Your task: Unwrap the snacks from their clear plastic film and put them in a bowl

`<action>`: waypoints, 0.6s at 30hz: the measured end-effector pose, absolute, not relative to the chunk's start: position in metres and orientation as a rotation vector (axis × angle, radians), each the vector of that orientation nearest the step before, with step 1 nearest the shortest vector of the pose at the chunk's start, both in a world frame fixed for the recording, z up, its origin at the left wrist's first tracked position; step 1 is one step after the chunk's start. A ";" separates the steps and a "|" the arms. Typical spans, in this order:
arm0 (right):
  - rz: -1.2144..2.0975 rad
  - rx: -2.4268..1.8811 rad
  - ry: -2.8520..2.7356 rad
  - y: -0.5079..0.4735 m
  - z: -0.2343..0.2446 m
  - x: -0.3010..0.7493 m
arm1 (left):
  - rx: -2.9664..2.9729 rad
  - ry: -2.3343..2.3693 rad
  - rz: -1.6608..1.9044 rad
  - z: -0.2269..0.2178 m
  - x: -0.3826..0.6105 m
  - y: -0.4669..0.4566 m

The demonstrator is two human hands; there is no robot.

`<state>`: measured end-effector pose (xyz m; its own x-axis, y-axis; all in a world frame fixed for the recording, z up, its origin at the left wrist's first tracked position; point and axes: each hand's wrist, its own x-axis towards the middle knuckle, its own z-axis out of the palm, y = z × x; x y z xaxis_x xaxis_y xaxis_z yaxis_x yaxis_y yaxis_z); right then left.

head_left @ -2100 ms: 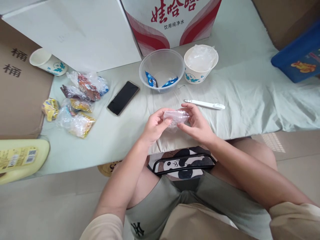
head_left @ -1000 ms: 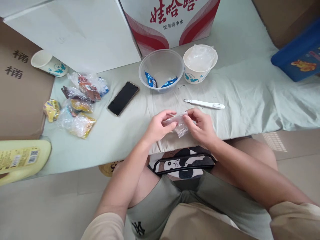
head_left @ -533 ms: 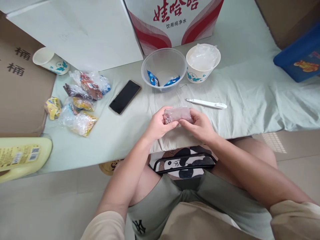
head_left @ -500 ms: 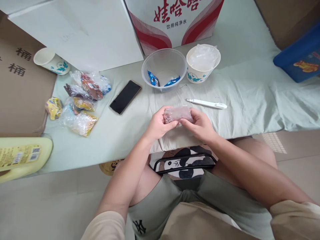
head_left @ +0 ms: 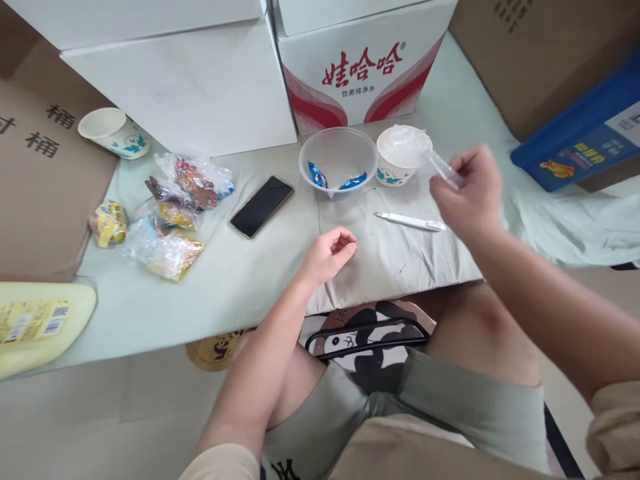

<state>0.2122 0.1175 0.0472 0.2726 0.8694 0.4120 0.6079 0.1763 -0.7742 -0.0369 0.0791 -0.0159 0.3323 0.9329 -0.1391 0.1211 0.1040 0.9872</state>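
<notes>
Pinching a clear wrapper [head_left: 443,170] between thumb and fingertips, the right hand [head_left: 470,195] hangs just right of the paper cup [head_left: 395,177] in the head view. The wrapper's long axis slants up-left toward the cup's rim. The left hand [head_left: 327,252] rests on the cloth [head_left: 400,257], well apart from the cup, its fingers curled. Whether they hold anything cannot be told.

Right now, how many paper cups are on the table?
2. One paper cup stands far left by the brown carton; a second cup, stuffed with clear plastic, stands right of the clear bowl, near the right hand.
</notes>
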 end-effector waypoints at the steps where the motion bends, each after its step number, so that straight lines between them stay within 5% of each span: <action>1: 0.239 -1.532 -1.495 0.133 0.057 0.214 | 1.346 1.070 0.801 -0.014 -0.038 0.079; 4: 0.170 -1.529 -1.792 0.181 0.076 0.218 | 1.362 1.070 0.764 -0.012 -0.039 0.078; 9: 0.543 -1.768 -2.266 0.246 0.076 0.223 | 1.407 1.105 0.707 -0.014 -0.043 0.078; 13: 0.947 -2.002 -2.277 0.270 0.082 0.225 | 1.414 1.086 0.695 -0.014 -0.044 0.078; 18: 0.958 -2.142 -2.288 0.287 0.069 0.220 | 1.415 1.059 0.700 -0.013 -0.039 0.079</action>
